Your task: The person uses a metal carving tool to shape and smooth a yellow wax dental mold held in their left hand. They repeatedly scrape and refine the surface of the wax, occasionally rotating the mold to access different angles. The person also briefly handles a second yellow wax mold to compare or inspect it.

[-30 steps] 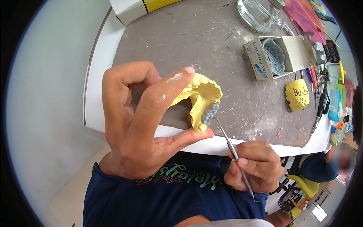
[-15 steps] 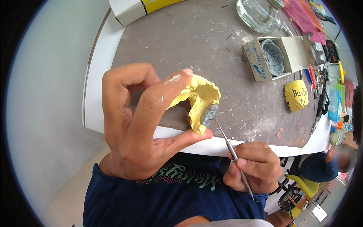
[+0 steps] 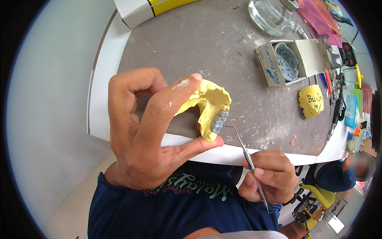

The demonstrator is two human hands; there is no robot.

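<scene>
The left hand (image 3: 137, 131) pinches a yellow tooth model (image 3: 215, 93) between thumb and fingers, above the near edge of the table (image 3: 191, 44). The right hand (image 3: 276, 175) grips a thin metal pick (image 3: 247, 155) like a pen, its bent tip just beside the grey teeth (image 3: 219, 121) (apart from them, as far as this view shows). The step in hand looks like working over those grey teeth; the next touch would call for a steady model and a light, well-aimed tip.
</scene>
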